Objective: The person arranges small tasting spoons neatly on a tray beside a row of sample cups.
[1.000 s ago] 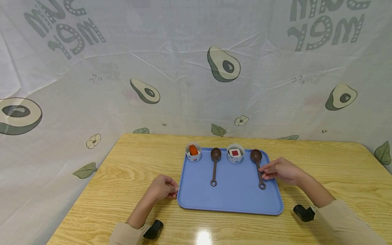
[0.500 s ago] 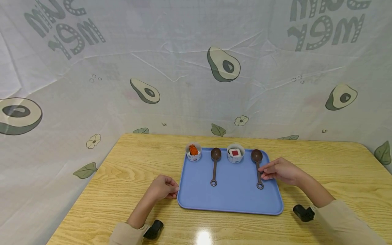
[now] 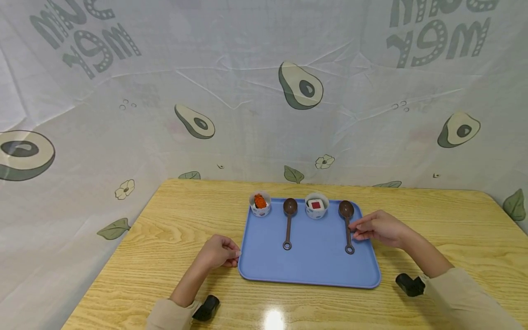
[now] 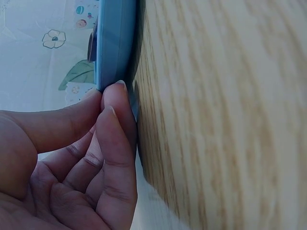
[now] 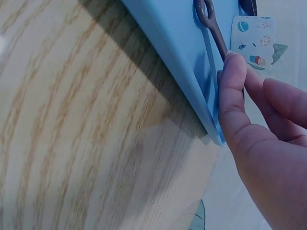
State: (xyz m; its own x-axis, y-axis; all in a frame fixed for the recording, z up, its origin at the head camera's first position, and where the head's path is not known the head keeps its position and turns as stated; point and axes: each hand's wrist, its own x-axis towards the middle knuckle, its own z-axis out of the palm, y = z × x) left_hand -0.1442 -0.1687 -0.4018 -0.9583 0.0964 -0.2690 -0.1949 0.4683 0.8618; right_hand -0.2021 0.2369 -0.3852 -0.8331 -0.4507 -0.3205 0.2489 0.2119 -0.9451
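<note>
A blue tray (image 3: 313,263) lies on the table. In the head view my left hand (image 3: 220,251) holds the tray's left edge, thumb and index finger at the rim in the left wrist view. My right hand (image 3: 379,228) reaches over the tray's right edge, fingertips at the handle of the right brown spoon (image 3: 346,210). In the right wrist view a fingertip (image 5: 235,64) covers part of that handle. A second brown spoon (image 3: 290,207) lies left of it, also bowl away from me. Two patterned cups stand along the far edge, one (image 3: 261,211) with an orange piece, one (image 3: 316,211) with a white piece.
The wooden table (image 3: 185,206) extends on every side of the tray. Behind it hangs a pale cloth (image 3: 247,91) printed with avocados. A black wrist device (image 3: 207,308) shows at the left sleeve, another (image 3: 410,285) at the right.
The right spoon has turned a little: its ring end has shifted left and its bowl slightly right, with my right hand at the handle. My left hand and the tray have stayed put.
</note>
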